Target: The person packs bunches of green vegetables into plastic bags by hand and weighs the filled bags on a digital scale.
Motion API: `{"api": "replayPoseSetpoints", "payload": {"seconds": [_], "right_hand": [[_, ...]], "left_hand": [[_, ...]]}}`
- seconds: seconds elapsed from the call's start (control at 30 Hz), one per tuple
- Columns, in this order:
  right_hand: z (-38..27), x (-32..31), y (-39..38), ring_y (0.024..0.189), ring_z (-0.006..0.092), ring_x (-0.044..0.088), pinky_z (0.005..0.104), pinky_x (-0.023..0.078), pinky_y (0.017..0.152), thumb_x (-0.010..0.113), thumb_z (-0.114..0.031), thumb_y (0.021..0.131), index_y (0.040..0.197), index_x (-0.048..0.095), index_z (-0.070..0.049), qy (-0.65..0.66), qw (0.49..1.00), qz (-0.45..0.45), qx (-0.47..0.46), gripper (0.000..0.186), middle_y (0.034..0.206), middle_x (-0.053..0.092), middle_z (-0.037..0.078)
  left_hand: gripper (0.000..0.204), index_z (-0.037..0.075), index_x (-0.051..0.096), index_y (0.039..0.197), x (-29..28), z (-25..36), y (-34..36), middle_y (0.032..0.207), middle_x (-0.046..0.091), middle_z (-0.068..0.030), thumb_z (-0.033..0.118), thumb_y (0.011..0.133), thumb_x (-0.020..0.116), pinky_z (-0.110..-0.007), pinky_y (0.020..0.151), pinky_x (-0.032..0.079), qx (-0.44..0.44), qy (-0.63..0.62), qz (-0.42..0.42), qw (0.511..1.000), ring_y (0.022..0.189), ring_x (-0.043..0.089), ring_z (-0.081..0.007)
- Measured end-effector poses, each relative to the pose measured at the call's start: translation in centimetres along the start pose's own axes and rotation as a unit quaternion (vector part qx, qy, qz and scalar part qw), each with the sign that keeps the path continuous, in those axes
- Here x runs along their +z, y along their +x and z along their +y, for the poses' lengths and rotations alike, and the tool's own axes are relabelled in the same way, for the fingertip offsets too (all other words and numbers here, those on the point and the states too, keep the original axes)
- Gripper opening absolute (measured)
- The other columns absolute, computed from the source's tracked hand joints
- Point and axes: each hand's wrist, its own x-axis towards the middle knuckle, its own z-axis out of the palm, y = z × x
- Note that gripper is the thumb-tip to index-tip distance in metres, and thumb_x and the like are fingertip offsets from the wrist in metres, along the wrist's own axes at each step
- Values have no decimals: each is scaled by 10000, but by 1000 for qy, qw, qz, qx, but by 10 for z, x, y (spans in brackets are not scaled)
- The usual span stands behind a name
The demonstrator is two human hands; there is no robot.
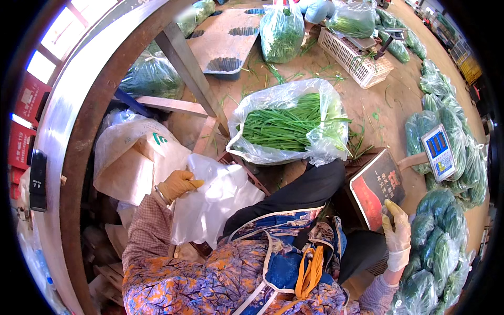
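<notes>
My left hand (178, 186), in a yellow glove, is closed on thin white plastic bags (215, 205) that hang across my left leg. My right hand (396, 231), in a pale glove, is raised beside a dark, red-printed board (375, 186) on a box, its fingers loosely bent and apart. A clear bag (239, 147) full of long green leafy stems (281, 118) lies open beyond my knee. A scale display (436, 149) on a post stands above the board.
Wooden frame (189, 73) along the left; sack (139, 152) beside it. Filled bags (446, 236) line the right. Ahead are a board with cut-outs (220, 42), an upright bag (281, 37), a white crate (354, 63) and another person's leg (315, 10).
</notes>
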Motion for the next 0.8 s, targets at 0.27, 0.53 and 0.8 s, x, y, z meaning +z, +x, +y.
{"api": "replayPoseSetpoints", "payload": {"seconds": [0.27, 0.53, 0.8], "right_hand": [[6, 14, -9, 971, 304, 548, 360, 437, 847, 628, -50, 742, 1113, 565, -84, 19, 999, -4, -31, 378, 1066, 584, 132], [-39, 22, 26, 924, 256, 589, 334, 460, 828, 530, -38, 809, 983, 606, -19, 264, 958, 6, -109, 191, 1079, 599, 125], [-1, 73, 30, 1160, 221, 445, 346, 307, 999, 438, -463, 880, 1207, 474, 34, 738, 670, -53, 55, 596, 1243, 490, 132]], "left_hand": [[230, 98, 506, 698, -26, 51, -37, 605, 468, 31, 265, 840, 576, -220, 418, 324, 292, -43, 84, 952, 502, 421, -69], [128, 75, 565, 829, 59, 197, -10, 709, 555, 18, 193, 840, 613, -186, 501, 359, 336, -247, -158, 895, 581, 457, -45], [200, 56, 572, 1013, 144, 272, 52, 837, 572, 15, 148, 837, 596, -206, 594, 382, 371, -278, -358, 811, 688, 472, -51]]}}
